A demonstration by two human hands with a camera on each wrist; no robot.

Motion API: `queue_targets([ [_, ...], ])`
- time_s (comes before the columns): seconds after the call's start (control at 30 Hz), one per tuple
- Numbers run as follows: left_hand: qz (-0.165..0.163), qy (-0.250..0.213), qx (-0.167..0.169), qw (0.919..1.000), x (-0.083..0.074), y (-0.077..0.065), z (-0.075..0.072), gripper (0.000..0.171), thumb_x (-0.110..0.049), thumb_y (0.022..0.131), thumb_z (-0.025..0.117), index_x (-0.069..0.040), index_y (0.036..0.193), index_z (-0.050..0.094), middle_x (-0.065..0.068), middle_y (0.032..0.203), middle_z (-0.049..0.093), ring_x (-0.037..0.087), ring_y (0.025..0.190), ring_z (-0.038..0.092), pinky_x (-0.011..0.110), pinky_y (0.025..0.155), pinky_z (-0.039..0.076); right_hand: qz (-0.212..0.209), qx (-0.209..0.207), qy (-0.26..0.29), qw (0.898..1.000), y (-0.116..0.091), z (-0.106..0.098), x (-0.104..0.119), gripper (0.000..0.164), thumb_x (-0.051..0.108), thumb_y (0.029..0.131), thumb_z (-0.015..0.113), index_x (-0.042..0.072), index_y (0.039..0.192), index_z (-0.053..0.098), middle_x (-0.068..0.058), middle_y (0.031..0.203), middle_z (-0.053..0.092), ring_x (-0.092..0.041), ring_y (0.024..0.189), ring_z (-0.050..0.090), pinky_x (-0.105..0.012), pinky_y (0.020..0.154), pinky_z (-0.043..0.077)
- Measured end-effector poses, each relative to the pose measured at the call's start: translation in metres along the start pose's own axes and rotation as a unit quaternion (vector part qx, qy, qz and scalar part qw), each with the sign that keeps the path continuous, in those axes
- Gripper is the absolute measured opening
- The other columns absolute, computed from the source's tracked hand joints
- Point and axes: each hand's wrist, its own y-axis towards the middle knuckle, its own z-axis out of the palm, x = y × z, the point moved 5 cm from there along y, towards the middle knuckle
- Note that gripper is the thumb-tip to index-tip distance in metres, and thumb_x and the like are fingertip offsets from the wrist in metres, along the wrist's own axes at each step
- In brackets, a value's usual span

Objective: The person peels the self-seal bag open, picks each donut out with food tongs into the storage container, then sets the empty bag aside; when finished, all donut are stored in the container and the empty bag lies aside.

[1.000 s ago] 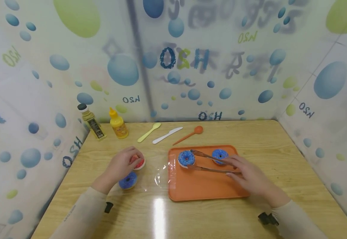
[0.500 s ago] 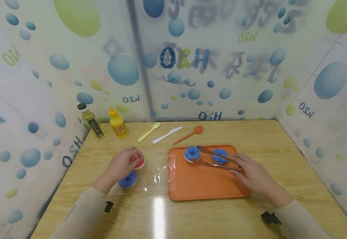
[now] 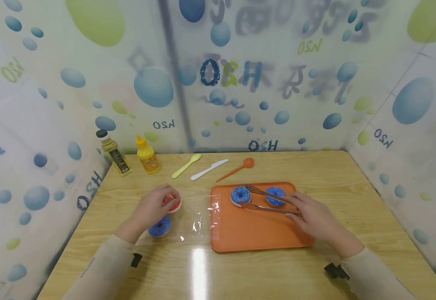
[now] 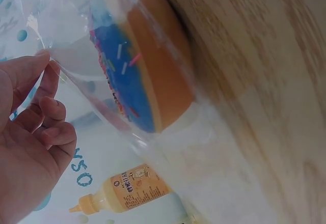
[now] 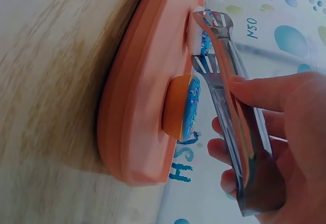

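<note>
In the left wrist view my left hand (image 4: 30, 132) pinches the edge of a clear plastic bag (image 4: 56, 12) between thumb and forefinger. A blue-iced toy donut (image 4: 119, 68) with sprinkles lies inside; in the head view a red-iced donut (image 3: 174, 205) shows beyond the fingers, partly hidden. My right hand (image 3: 313, 218) holds metal tongs (image 3: 266, 208) with fork-like ends. Their prongs stand to either side of the right part of a blue-iced, white-based donut (image 3: 236, 196) on the orange tray (image 3: 259, 233). Under the upper arm of the tongs sits another blue donut (image 3: 274, 193).
Behind the tray lie a yellow spoon (image 3: 183, 168), a white knife (image 3: 208, 170) and an orange spoon (image 3: 236, 170). A yellow squeeze bottle (image 3: 149, 160) and a dark-capped oil bottle (image 3: 117, 156) stand at the back left. The bag's end overlaps the tray's left edge.
Over the second, the tongs have shifted the white-based donut slightly right and back on the tray. Since half a second ago the tongs have eased slightly left and forward. The left hand stays put.
</note>
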Motion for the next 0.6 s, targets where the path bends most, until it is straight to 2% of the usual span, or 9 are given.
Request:
queue_targets([
  [0.17,0.000,-0.002,-0.002,1.0000,-0.0007,-0.0008,-0.0008,0.005,-0.020,0.095,0.076,-0.018,0.097,0.072,-0.005,0.100,0.066,0.016,0.083,0.056,0.036,0.075,0.050,0.015,0.014,0.003,1.000,-0.0007,0.0009,-0.0007,0.047,0.024,0.094,0.077,0.011,0.137,0.064,-0.004,0.117,0.063,-0.014,0.089,0.063,-0.038,0.074,0.057],
  [0.3,0.003,-0.006,-0.005,1.0000,-0.0012,-0.0011,-0.0014,0.005,-0.018,0.095,0.076,-0.020,0.096,0.072,-0.005,0.099,0.066,0.018,0.085,0.058,0.039,0.077,0.051,0.022,0.014,0.012,1.000,-0.0022,0.0003,-0.0018,0.051,0.026,0.094,0.077,0.010,0.140,0.062,-0.007,0.123,0.063,-0.019,0.092,0.065,-0.041,0.076,0.058],
  [0.5,0.005,-0.011,-0.007,0.9999,-0.0014,-0.0002,-0.0029,0.005,-0.018,0.095,0.076,-0.020,0.094,0.071,-0.004,0.098,0.066,0.018,0.083,0.057,0.037,0.076,0.050,0.017,-0.016,0.043,0.999,-0.0045,-0.0037,-0.0013,0.054,0.025,0.094,0.078,0.012,0.143,0.060,-0.005,0.123,0.063,-0.016,0.091,0.063,-0.036,0.073,0.055],
  [0.6,0.007,-0.015,-0.011,0.9998,-0.0020,0.0003,-0.0045,0.005,-0.017,0.095,0.076,-0.018,0.094,0.072,-0.004,0.098,0.066,0.018,0.082,0.057,0.037,0.075,0.049,0.000,-0.029,0.051,0.998,-0.0038,-0.0043,0.0038,0.053,0.024,0.094,0.078,0.012,0.142,0.060,-0.004,0.123,0.063,-0.017,0.093,0.065,-0.035,0.074,0.057],
])
